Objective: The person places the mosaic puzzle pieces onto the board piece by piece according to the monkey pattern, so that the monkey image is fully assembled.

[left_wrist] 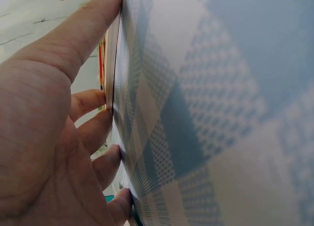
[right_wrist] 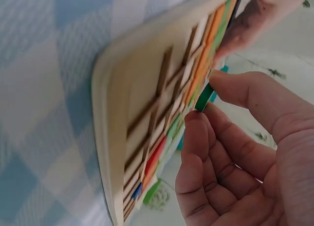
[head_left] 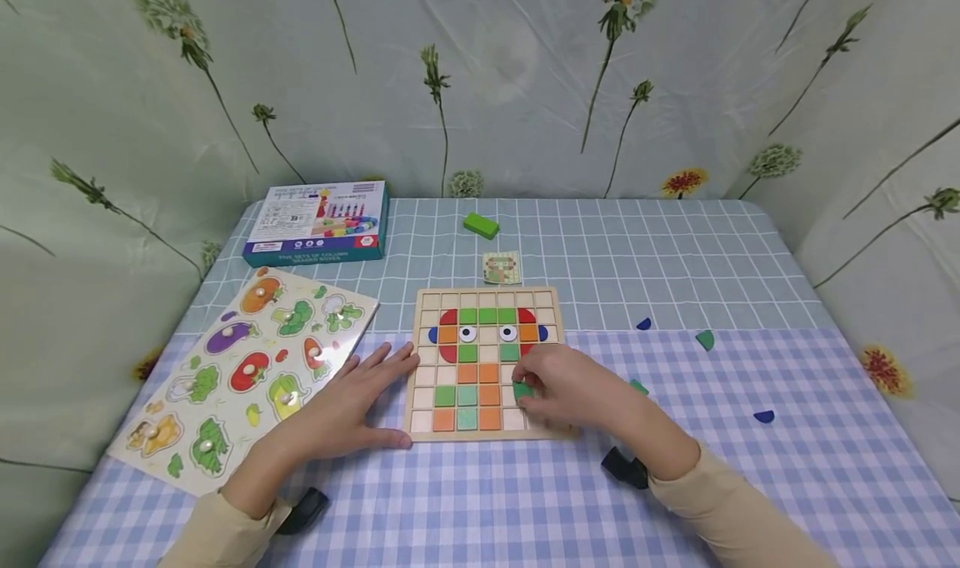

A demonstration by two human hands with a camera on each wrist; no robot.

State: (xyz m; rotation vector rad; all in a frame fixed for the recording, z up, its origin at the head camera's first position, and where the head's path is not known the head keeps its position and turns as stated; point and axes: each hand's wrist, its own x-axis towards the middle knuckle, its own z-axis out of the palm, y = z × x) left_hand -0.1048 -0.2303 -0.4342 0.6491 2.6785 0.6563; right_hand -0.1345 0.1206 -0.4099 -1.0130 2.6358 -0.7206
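Observation:
A wooden grid board (head_left: 422,376) lies in front of me, with coloured tiles set in its cells in a face-like pattern with two eye tiles. My right hand (head_left: 566,385) pinches a green tile (right_wrist: 204,97) between thumb and fingers, over the board's right side. At the board's left edge rests my left hand (head_left: 348,406), fingers spread and straight; the left wrist view shows its thumb and fingertips (left_wrist: 112,162) against the tablecloth and board edge. A small pattern card (head_left: 501,267) lies just beyond the board.
Left of the board lies a vegetable puzzle board (head_left: 247,372), partly under my left forearm. Behind it sits a boxed toy set (head_left: 318,222). A green block (head_left: 481,226) stands at the back. Loose pieces lie to the right, including a green quarter piece (head_left: 705,340) and a blue half-round (head_left: 764,416).

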